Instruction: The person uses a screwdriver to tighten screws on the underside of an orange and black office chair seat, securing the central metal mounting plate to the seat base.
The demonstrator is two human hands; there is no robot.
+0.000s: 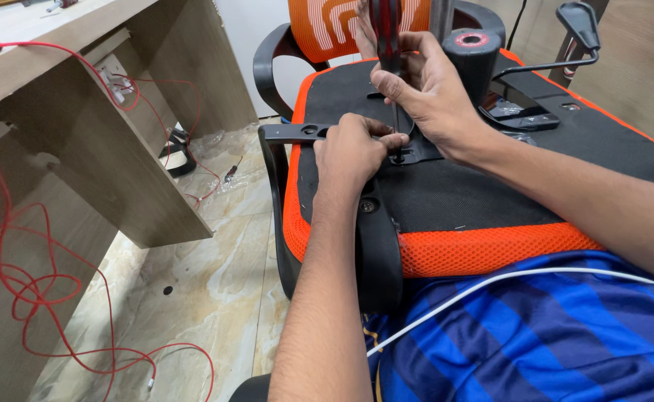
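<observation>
An office chair lies upturned in front of me, its black seat underside (461, 197) edged in orange mesh (491, 249). My right hand (427, 93) grips a screwdriver with a red and black handle (385, 30), held upright with its thin shaft (396, 123) pointing down at a black metal bracket (297, 134) on the seat. My left hand (353, 152) is closed around the bracket right beside the screwdriver tip, fingers pinched at the shaft's base. A black armrest (377, 253) runs down below my left wrist.
The chair's black gas-lift cylinder (472, 56) and a lever (565, 45) stand up at the back right. A wooden desk (111, 164) with loose red cables (29, 290) is on the left, over a marble floor (200, 298). A white cable crosses my blue striped shirt (535, 335).
</observation>
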